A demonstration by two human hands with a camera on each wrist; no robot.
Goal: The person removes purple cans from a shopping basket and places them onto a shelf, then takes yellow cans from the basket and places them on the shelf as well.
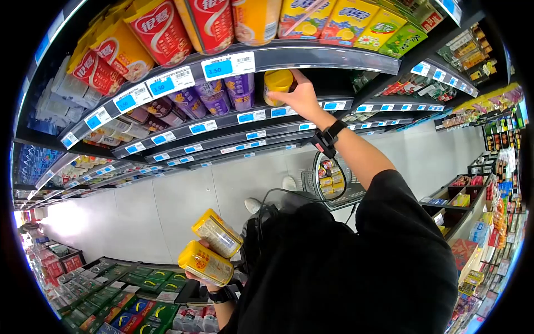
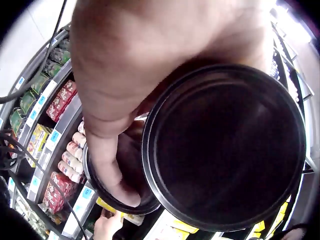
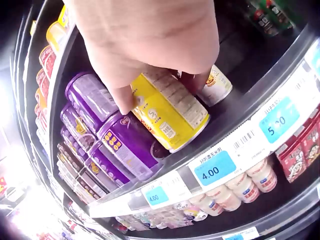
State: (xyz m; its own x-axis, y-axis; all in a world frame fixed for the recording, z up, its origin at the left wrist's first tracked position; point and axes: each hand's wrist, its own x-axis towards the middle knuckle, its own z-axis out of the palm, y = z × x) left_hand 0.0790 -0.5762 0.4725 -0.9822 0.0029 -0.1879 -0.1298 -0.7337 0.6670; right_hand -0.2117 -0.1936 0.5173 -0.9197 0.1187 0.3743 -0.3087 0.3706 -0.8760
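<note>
My right hand (image 1: 305,97) grips a yellow can (image 1: 277,84) by its sides at the edge of a shelf. In the right wrist view the thumb and fingers straddle this can (image 3: 172,112), which is tilted over the shelf. Purple cans (image 3: 127,145) stand in rows beside it, and a white and yellow can (image 3: 218,87) is on its other side. Low over the aisle, my left hand (image 2: 150,65) holds two yellow cans, one (image 1: 206,264) nearer and one (image 1: 218,232) farther. Their dark round bases (image 2: 227,150) face the left wrist camera.
A shopping basket (image 1: 356,196) with several yellow cans inside stands on the floor by my feet. Above the right hand, an overhanging shelf edge (image 1: 328,55) carries yellow and red packs. A cable (image 1: 278,190) runs across my front. Low stacks of green boxes (image 1: 153,284) are at the left.
</note>
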